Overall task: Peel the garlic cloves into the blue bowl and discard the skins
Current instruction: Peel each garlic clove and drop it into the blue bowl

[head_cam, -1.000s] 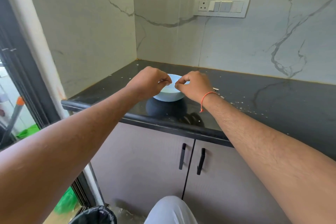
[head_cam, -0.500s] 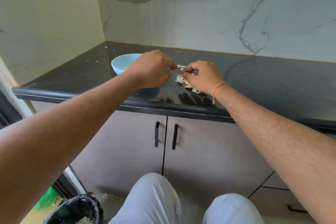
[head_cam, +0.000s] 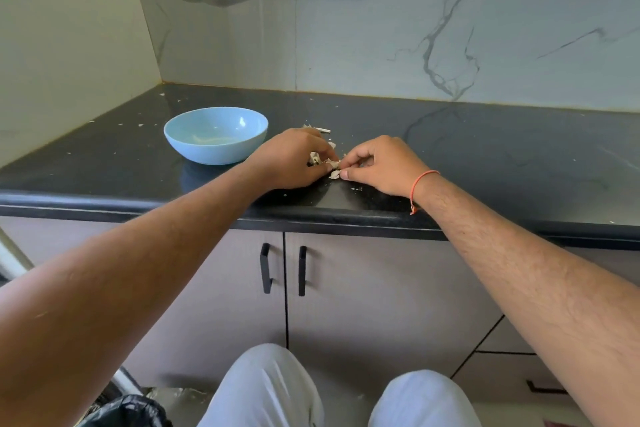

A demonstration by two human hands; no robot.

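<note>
Pinching at the same small pile, the left hand (head_cam: 294,159) and right hand (head_cam: 377,166) meet fingertip to fingertip on the black counter (head_cam: 485,163), each with fingers curled on pale garlic (head_cam: 333,166); whether a piece is clove or skin is too small to tell. More scraps (head_cam: 320,130) lie just behind the left hand. The blue bowl (head_cam: 216,135) sits just left of that hand, something pale at its bottom. An orange thread (head_cam: 420,185) circles the right wrist. A black-lined bin (head_cam: 128,412) stands on the floor, lower left, beside white-trousered knees (head_cam: 270,392).
</note>
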